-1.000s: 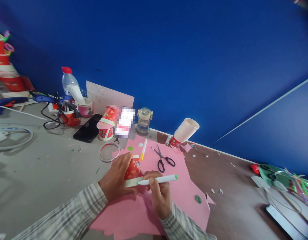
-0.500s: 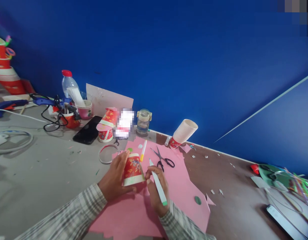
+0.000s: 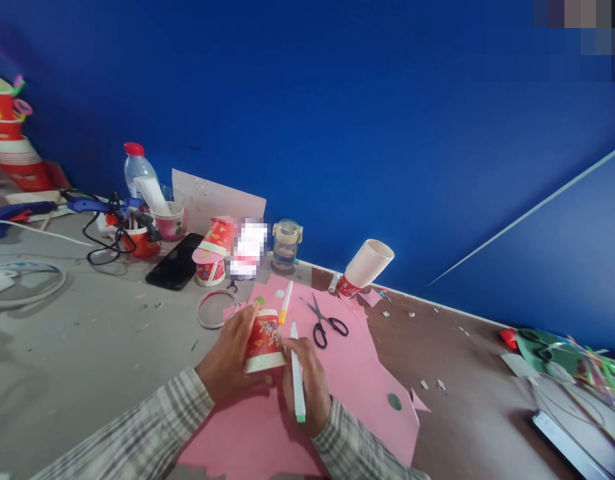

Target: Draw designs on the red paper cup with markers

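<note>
My left hand (image 3: 230, 351) is closed around the left side of a red paper cup (image 3: 265, 341) with a white rim, which stands upside down over the pink paper (image 3: 357, 393). My right hand (image 3: 307, 383) holds a white marker with a green end (image 3: 298, 380), its other end pointing away from me. The right fingers are right beside the cup's right side; whether they touch it I cannot tell. Just beyond the cup lies a yellow-and-white marker (image 3: 286, 303). Black-handled scissors (image 3: 325, 321) rest splayed on the paper to the right.
Behind stand a decorated cup figure (image 3: 212, 252), a lidded jar (image 3: 286, 245) and a tilted stack of paper cups (image 3: 366, 267). A black phone (image 3: 176, 261) and a white ring (image 3: 217, 309) lie to the left. Another phone (image 3: 567, 437) with cables is at far right.
My right hand has shifted slightly left, closer to the cup, and the marker in it now points more directly away from me. My left hand and the cup have hardly moved.
</note>
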Available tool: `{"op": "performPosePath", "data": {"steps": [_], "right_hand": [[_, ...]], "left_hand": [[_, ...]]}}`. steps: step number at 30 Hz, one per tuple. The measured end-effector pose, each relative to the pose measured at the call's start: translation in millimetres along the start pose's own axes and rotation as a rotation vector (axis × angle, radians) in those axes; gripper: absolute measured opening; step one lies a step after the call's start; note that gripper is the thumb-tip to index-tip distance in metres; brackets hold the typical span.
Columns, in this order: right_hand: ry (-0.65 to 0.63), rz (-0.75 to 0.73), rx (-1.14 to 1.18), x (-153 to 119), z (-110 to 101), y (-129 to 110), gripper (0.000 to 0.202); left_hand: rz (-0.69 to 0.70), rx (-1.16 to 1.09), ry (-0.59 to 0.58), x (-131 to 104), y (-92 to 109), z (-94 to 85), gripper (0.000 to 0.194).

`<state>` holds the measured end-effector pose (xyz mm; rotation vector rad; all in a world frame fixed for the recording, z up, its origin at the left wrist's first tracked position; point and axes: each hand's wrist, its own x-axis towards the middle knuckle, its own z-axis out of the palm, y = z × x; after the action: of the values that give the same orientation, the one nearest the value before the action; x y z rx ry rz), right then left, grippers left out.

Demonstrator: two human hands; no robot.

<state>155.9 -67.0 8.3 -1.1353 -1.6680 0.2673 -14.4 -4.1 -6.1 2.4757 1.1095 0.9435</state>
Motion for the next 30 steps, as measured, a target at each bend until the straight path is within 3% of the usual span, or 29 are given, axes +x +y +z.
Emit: {"op": "performPosePath", "data": {"steps": [8,11,14,17,20,30], "right_hand": [[-0.129,-0.115,-0.031,-4,-4,1,0.048],[-0.118,-0.117,-0.025,-2,-5,-2,0.047],[-0.041,-0.016,0.095,0,-6,-6,0.039],[0.072,0.209,0.348,4,-10,-9,0.029],[0.046,0.366,0.571,6,-14,-12,0.027],[0.035,0.324,0.461,4,-11,-14,0.028]], "left_hand": [[-0.056,-0.056,-0.049,-4,7,-3.2,0.116],[-0.065,-0.088,-0.038,-3,11,-4.0,0.115],[-0.068,-0.1,-0.008,0,13,-3.7,0.111],[-0.052,-0.086,0.006,2,14,-3.4,0.106],[-0.03,-0.078,0.012,2,13,-4.2,0.105],[-0.012,-0.089,-0.035,3,11,-5.1,0.119]]}}
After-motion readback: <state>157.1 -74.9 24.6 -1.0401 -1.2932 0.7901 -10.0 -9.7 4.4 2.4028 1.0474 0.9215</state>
